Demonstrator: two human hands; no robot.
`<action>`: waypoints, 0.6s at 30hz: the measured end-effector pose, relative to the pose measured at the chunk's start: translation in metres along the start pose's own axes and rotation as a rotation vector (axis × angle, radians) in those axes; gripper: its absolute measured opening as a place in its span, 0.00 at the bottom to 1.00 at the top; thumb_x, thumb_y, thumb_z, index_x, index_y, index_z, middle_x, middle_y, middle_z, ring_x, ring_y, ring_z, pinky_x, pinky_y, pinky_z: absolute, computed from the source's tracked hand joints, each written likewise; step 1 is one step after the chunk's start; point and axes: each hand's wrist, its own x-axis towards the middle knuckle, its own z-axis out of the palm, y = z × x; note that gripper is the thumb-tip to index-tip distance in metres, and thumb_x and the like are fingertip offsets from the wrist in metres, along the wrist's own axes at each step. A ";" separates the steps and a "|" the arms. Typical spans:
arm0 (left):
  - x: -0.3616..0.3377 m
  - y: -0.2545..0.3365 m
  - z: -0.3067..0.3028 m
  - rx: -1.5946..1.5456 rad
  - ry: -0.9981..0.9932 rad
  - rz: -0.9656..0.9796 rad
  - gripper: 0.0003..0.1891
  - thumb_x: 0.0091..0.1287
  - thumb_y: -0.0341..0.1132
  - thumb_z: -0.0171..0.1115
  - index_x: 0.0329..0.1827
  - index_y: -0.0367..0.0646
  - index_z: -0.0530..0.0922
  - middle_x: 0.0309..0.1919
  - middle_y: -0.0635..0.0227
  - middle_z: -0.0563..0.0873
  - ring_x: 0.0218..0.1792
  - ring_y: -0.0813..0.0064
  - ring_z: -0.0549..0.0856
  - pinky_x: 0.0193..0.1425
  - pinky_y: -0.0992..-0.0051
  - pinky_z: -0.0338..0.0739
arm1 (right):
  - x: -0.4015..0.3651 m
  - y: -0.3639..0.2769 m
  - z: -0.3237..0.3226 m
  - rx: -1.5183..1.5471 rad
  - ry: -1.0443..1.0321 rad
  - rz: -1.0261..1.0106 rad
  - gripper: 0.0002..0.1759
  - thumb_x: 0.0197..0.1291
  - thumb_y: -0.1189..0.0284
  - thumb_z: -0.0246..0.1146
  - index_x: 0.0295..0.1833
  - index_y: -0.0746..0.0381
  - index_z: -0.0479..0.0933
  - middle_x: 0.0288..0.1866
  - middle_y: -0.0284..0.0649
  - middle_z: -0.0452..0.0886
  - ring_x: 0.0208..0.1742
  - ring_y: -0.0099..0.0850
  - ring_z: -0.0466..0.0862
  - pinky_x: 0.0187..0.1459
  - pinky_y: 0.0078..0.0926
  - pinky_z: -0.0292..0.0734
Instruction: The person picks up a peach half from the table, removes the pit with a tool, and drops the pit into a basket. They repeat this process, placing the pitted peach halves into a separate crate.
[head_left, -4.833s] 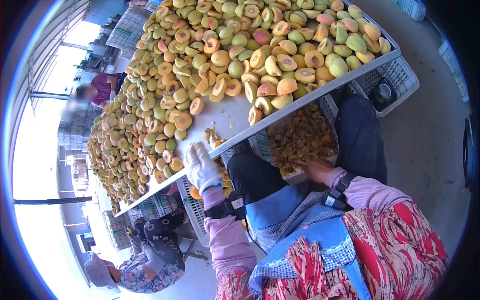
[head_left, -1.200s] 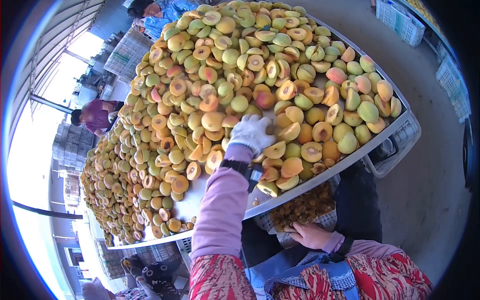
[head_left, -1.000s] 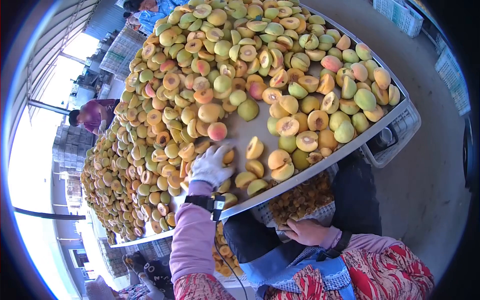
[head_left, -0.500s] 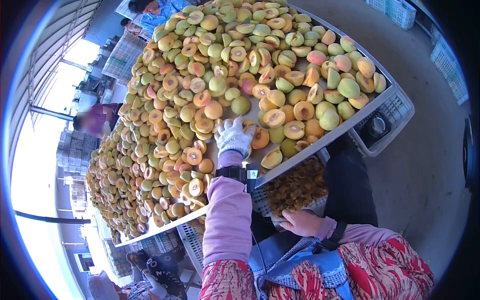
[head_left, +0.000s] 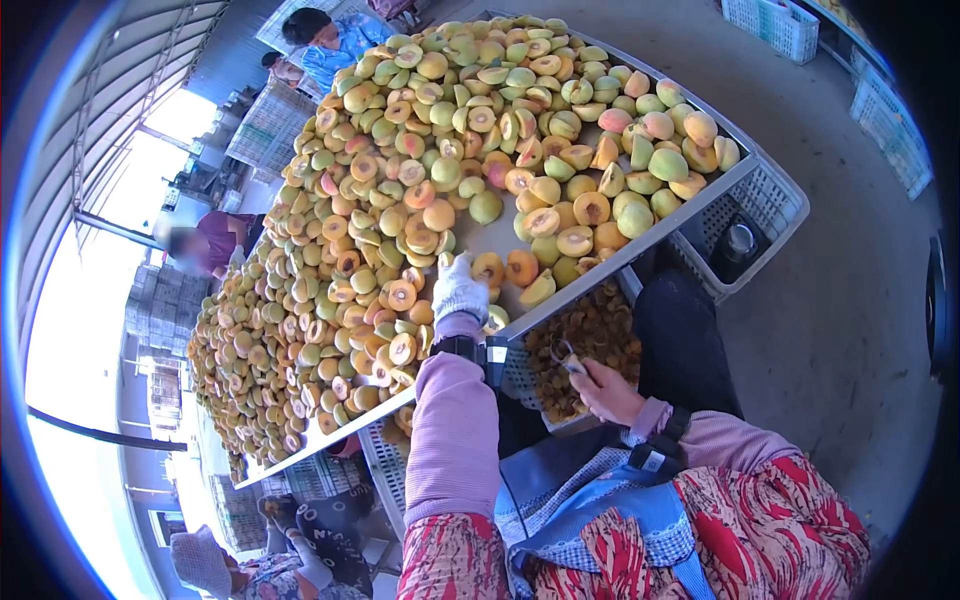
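My left hand (head_left: pixel 461 288), in a white knitted glove, is over the table's near edge with its fingers drawn together on a peach half (head_left: pixel 446 260), mostly hidden by the glove. Beside it lie more cut peaches, among them an orange half (head_left: pixel 521 267). Bare and closed, my right hand (head_left: pixel 608 393) grips the handle of a small loop-ended pitting tool (head_left: pixel 563 353). The tool is above a crate of brown peach pits and scraps (head_left: pixel 600 330), below the table edge.
Heaped peach halves (head_left: pixel 350 270) cover most of the metal-edged table (head_left: pixel 640 240). A plastic basket (head_left: pixel 775 225) with a dark container hangs at its right end. Co-workers (head_left: pixel 340 45) stand along the far and left sides. Plastic crates (head_left: pixel 890 130) stand at right.
My left fingers, spread over the fruit before, have drawn together and moved slightly left. My right hand has risen from the crate's edge, and the loop tool now shows. The view has shifted slightly.
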 end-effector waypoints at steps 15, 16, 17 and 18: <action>-0.101 0.045 -0.032 -1.157 0.097 -0.314 0.16 0.56 0.31 0.60 0.47 0.36 0.74 0.39 0.67 0.80 0.42 0.77 0.78 0.49 0.76 0.73 | -0.029 -0.031 0.004 0.153 -0.063 -0.003 0.13 0.68 0.60 0.46 0.40 0.59 0.64 0.19 0.30 0.64 0.14 0.19 0.65 0.16 0.19 0.63; -0.117 0.044 -0.032 -1.306 0.076 -0.394 0.15 0.57 0.32 0.58 0.47 0.36 0.75 0.38 0.68 0.79 0.42 0.77 0.78 0.49 0.76 0.73 | -0.031 -0.031 0.009 0.100 -0.101 -0.075 0.13 0.67 0.60 0.46 0.41 0.60 0.66 0.20 0.31 0.65 0.16 0.22 0.68 0.19 0.23 0.64; -0.130 0.039 -0.029 -1.322 0.075 -0.424 0.15 0.61 0.35 0.56 0.47 0.35 0.75 0.38 0.68 0.78 0.41 0.77 0.77 0.49 0.77 0.72 | -0.031 -0.029 0.016 -0.065 -0.065 -0.325 0.17 0.67 0.60 0.46 0.45 0.64 0.67 0.24 0.38 0.71 0.25 0.31 0.75 0.31 0.29 0.71; -0.143 0.042 -0.021 -1.517 0.154 -0.541 0.17 0.63 0.40 0.55 0.47 0.36 0.75 0.38 0.66 0.79 0.40 0.72 0.79 0.47 0.74 0.74 | -0.033 -0.029 0.020 -0.065 -0.074 -0.308 0.17 0.67 0.60 0.46 0.45 0.64 0.67 0.24 0.38 0.71 0.25 0.31 0.75 0.31 0.29 0.71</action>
